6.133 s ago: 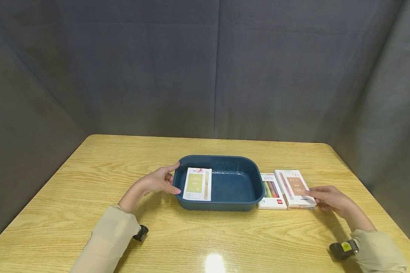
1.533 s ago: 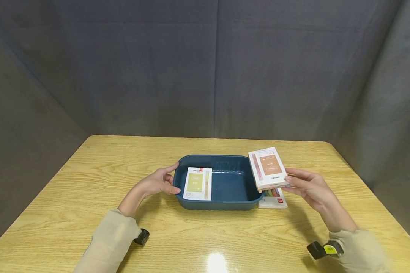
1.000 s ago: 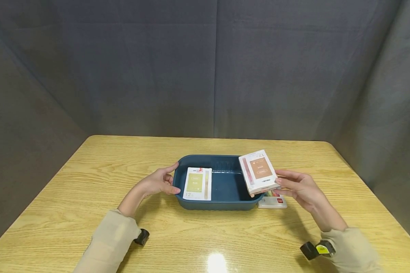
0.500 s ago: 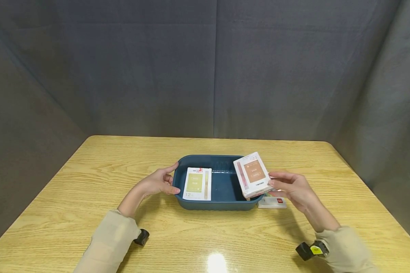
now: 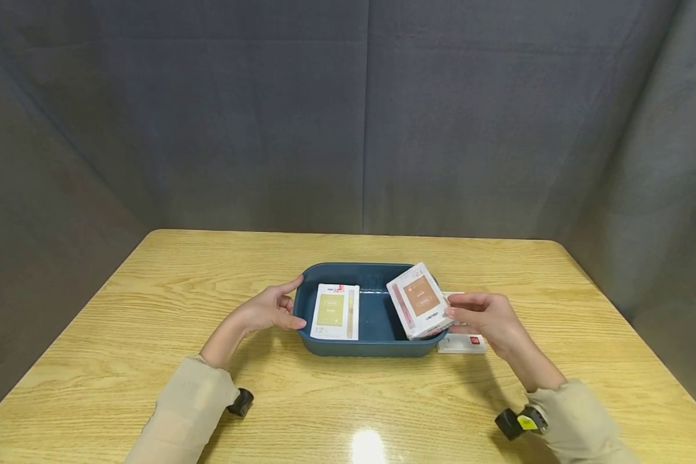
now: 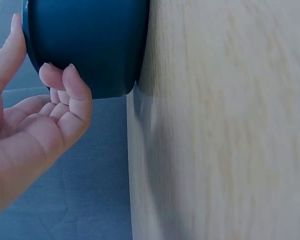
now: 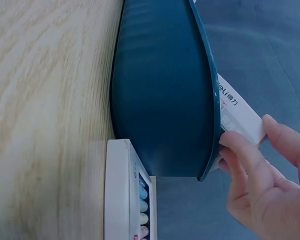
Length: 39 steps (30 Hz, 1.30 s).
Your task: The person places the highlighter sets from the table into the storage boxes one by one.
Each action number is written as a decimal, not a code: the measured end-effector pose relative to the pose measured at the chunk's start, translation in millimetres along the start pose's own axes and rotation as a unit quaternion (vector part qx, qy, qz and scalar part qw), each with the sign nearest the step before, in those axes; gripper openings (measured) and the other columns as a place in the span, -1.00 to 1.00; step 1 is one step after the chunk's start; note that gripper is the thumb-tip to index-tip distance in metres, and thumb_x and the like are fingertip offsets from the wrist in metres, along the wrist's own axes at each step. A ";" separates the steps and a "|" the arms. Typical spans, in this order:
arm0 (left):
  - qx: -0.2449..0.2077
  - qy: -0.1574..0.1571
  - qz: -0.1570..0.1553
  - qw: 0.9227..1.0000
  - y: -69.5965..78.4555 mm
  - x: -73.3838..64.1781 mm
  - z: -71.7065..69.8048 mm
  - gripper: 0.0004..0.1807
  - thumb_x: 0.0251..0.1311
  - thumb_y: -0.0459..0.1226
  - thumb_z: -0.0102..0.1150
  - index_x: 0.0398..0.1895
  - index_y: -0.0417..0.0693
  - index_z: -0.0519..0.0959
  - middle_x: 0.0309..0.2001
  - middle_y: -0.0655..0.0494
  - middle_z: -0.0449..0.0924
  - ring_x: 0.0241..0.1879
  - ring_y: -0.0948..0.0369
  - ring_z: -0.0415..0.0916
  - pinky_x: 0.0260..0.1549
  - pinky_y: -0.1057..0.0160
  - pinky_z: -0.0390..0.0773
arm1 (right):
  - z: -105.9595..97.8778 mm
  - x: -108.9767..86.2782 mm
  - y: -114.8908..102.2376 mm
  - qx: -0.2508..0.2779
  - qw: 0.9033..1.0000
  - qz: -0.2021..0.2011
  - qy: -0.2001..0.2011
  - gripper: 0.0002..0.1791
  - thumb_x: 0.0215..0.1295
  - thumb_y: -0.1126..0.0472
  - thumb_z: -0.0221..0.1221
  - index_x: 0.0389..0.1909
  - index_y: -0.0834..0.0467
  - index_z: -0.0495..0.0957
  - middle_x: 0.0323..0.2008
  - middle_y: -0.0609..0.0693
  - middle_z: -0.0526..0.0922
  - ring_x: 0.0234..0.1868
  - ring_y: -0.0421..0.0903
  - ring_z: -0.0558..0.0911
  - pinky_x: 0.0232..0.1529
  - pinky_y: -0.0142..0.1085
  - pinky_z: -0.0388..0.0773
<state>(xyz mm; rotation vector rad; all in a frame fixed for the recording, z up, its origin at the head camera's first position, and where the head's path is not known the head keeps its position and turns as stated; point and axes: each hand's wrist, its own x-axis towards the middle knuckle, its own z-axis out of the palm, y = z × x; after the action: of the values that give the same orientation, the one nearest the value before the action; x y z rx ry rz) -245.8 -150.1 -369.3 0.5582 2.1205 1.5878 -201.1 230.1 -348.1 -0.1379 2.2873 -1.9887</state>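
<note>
Wooden desk [image 5: 301,399] fills the lower frame, where, left of centre, the left hand [image 5: 269,309] grips the tray [image 5: 365,350] by its rim and the right hand [image 5: 490,319] pinches a brown-labelled box [image 5: 420,299] tilted at its right end, dark cloth [image 5: 348,116] above.

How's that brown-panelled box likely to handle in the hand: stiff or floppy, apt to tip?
Probably stiff: the brown-panelled box has straight edges. It may swivel or tip, as the right hand pinches it at one end. Flat faces suggest it would slide rather than roll.
</note>
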 end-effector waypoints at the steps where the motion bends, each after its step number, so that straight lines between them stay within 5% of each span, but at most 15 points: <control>1: 0.000 0.000 0.000 1.000 0.0 0.2 0.0 0.04 -0.08 -0.44 0.29 0.37 -0.25 -0.22 -0.59 0.05 0.27 -0.63 0.27 0.24 -0.55 0.28 0.37 | 0.7 0.2 -0.8 -0.010 1.000 -0.004 0.002 -0.56 0.12 0.43 0.15 -0.06 0.67 0.31 -0.31 0.09 0.55 -0.39 -0.18 0.60 -0.34 -0.24 0.54; 21: 0.007 -0.003 0.006 1.000 -1.1 1.0 -0.3 0.04 -0.07 -0.44 0.28 0.36 -0.26 -0.24 -0.60 0.05 0.27 -0.63 0.27 0.22 -0.57 0.29 0.33 | 10.4 3.4 -7.5 -0.122 0.991 -0.033 0.041 -0.69 0.07 0.38 0.22 -0.24 0.57 0.49 -0.37 0.21 0.60 -0.53 -0.13 0.61 -0.43 -0.22 0.55; 30: 0.012 -0.002 -0.001 1.000 -0.8 -1.4 -0.6 0.05 -0.08 -0.42 0.30 0.37 -0.25 -0.23 -0.60 0.06 0.26 -0.63 0.26 0.21 -0.56 0.28 0.32 | 14.9 4.1 -0.1 -0.243 0.965 -0.081 0.047 -0.77 -0.03 0.31 0.31 -0.38 0.40 0.62 -0.52 0.10 0.62 -0.63 -0.09 0.52 -0.73 -0.38 0.32; 39: 0.008 -0.005 0.006 1.000 -1.2 -0.4 -0.9 0.04 -0.07 -0.44 0.28 0.36 -0.27 -0.24 -0.61 0.06 0.27 -0.63 0.27 0.22 -0.56 0.29 0.35 | 17.5 5.1 -0.3 -0.285 0.950 -0.121 0.035 -0.84 -0.06 0.35 0.31 -0.44 0.37 0.64 -0.49 0.11 0.63 -0.58 -0.19 0.52 -0.61 -0.41 0.41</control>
<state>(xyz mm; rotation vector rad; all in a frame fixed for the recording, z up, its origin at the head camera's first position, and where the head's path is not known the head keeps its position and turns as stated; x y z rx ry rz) -246.0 -151.4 -370.2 0.5848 2.1280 1.5714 -203.7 212.2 -350.4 -0.4147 2.9512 -1.3632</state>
